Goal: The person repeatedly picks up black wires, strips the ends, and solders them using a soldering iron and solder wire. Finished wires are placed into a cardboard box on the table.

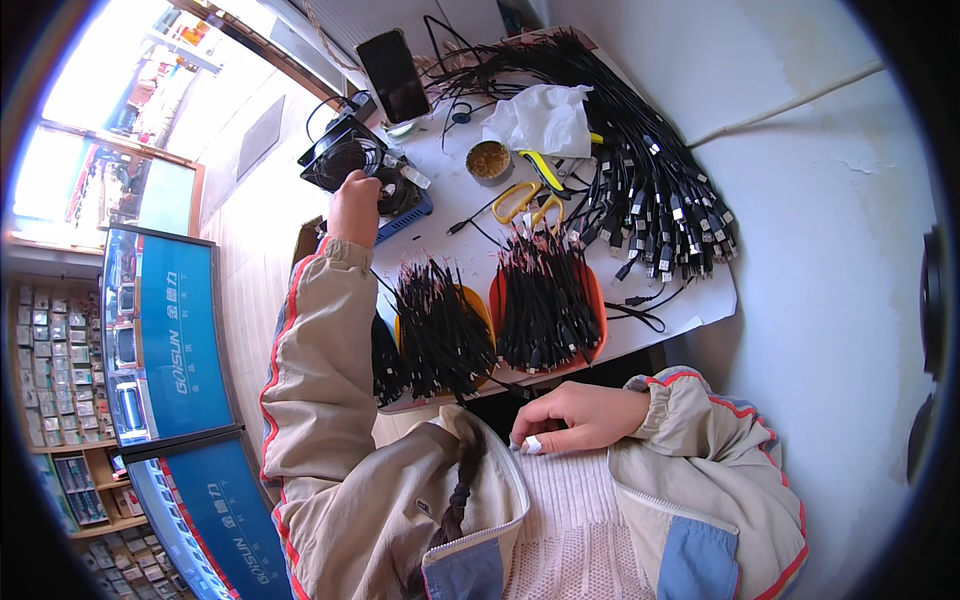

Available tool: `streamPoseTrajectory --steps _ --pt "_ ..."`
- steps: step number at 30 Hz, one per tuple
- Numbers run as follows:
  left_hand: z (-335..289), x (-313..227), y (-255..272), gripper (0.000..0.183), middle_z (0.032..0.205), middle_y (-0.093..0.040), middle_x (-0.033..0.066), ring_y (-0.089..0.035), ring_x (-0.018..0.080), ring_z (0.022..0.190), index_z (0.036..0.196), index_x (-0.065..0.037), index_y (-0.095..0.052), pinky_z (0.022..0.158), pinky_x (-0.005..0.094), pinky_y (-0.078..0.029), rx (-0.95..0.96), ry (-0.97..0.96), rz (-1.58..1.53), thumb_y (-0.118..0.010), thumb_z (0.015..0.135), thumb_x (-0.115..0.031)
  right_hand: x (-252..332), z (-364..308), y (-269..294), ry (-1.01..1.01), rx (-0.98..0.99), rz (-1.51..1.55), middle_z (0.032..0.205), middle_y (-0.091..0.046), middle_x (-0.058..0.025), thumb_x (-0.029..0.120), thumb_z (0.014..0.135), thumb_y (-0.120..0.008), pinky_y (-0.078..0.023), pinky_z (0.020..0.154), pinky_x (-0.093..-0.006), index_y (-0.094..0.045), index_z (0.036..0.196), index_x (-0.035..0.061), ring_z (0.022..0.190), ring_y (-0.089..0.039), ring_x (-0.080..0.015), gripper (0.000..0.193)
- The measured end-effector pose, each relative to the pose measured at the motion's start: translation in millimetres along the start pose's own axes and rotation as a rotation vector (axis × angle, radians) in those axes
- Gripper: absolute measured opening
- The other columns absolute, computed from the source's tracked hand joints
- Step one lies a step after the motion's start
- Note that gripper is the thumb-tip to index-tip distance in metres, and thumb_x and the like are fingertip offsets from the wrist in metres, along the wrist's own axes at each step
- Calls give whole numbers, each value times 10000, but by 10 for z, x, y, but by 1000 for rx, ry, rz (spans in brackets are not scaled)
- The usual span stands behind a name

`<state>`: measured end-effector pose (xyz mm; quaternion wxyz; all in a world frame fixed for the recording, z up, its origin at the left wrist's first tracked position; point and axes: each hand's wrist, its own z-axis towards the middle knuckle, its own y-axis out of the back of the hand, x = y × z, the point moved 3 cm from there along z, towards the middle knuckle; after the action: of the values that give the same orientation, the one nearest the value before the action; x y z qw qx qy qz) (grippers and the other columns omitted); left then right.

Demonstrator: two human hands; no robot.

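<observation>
Black cables (545, 310) between left hand (355, 212) and right hand (582, 414). Left stretched by black fan (336, 162); right bent low. Can't tell grips.

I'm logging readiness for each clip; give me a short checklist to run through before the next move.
1. Left hand at the black fan: ok.
2. What the left hand grips: cannot tell, fingertips partly hidden.
3. Right hand away from the yellow-handled tool: ok, well apart.
4. Tin upright: ok.
5. All cables in containers: not ok; the red container holds some, but a large cable bundle lies on the tabletop.
</observation>
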<state>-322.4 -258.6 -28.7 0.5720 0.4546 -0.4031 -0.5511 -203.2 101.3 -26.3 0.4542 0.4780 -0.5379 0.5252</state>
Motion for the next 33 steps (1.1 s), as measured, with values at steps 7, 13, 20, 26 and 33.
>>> streamPoseTrajectory --steps 7,13,20,26,33 --pt "12 -13 57 106 794 -614 144 -626 316 730 872 -19 -708 677 385 -502 -61 20 -85 -661 782 -50 24 -45 -15 -31 -28 -9 825 -617 -61 256 943 -566 -459 683 -289 -610 1061 6 732 -559 -131 280" --pt "0 -57 334 126 753 -637 75 -574 147 650 923 24 -694 581 274 -447 -275 305 -796 -669 846 -71 31 -89 -89 -66 -29 -39 950 -658 -67 214 940 -557 -488 740 -269 -600 1127 12 819 -622 -123 278" --pt "-74 -385 807 189 779 -606 45 -488 88 639 1032 73 -643 568 218 -368 -417 259 -1540 -634 911 -72 52 -117 -312 -120 -44 -7 1037 -648 -96 162 952 -523 -506 804 -270 -582 1139 -10 891 -656 -122 261" --pt "-59 -603 1182 201 748 -589 55 -497 98 627 1024 89 -634 561 226 -382 -522 173 -1644 -639 908 -76 -88 -106 -515 -110 -75 27 1011 -646 -69 180 968 -542 -507 774 -251 -588 1113 -22 863 -628 -98 253" --pt "-158 -609 1328 184 780 -634 84 -527 113 650 1001 82 -651 578 229 -399 -600 46 -1732 -652 896 -69 -702 -191 -625 -187 -449 -214 773 -661 -83 158 894 -616 -504 677 -287 -636 993 -18 721 -621 -125 203"
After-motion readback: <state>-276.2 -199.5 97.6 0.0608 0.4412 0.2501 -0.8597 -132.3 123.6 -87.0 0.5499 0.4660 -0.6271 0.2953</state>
